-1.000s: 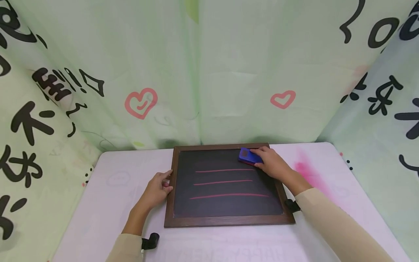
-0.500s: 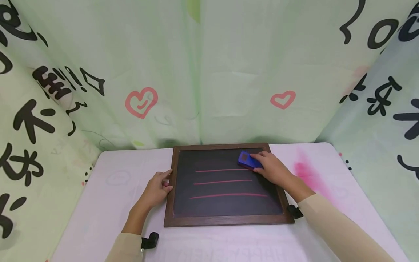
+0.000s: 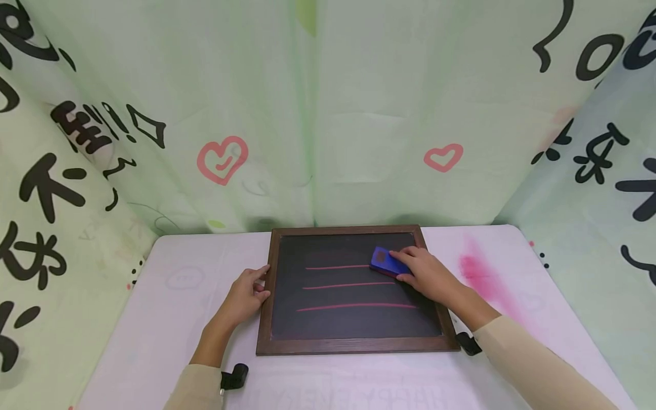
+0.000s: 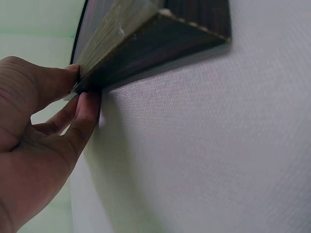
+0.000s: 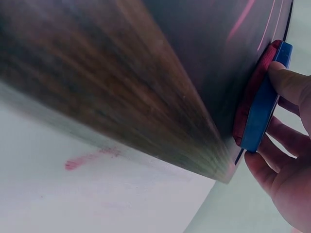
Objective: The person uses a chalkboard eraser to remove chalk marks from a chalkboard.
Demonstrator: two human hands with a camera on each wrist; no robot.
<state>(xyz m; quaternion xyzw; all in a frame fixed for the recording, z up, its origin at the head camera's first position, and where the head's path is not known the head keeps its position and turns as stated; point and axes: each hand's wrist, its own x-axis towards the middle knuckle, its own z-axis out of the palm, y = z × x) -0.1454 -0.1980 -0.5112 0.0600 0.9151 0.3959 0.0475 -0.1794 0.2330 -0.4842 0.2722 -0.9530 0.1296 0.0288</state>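
A small chalkboard in a brown wooden frame lies on the table, with three pink lines across its dark face. My left hand holds the frame's left side; in the left wrist view the thumb and fingers pinch its edge. My right hand grips a blue eraser at the upper right of the board. The right wrist view shows the eraser's red felt against the board, with thumb and fingers round the blue back. In the head view the eraser covers the right end of the top line.
The white table extends around the board. A pink smear marks its right side. Pale green curtains with red hearts and black characters surround the table at the back and sides.
My right hand has drawn the eraser down the board toward me, from above the top line onto its right end, which now shows shorter. My left hand has stayed at the frame.
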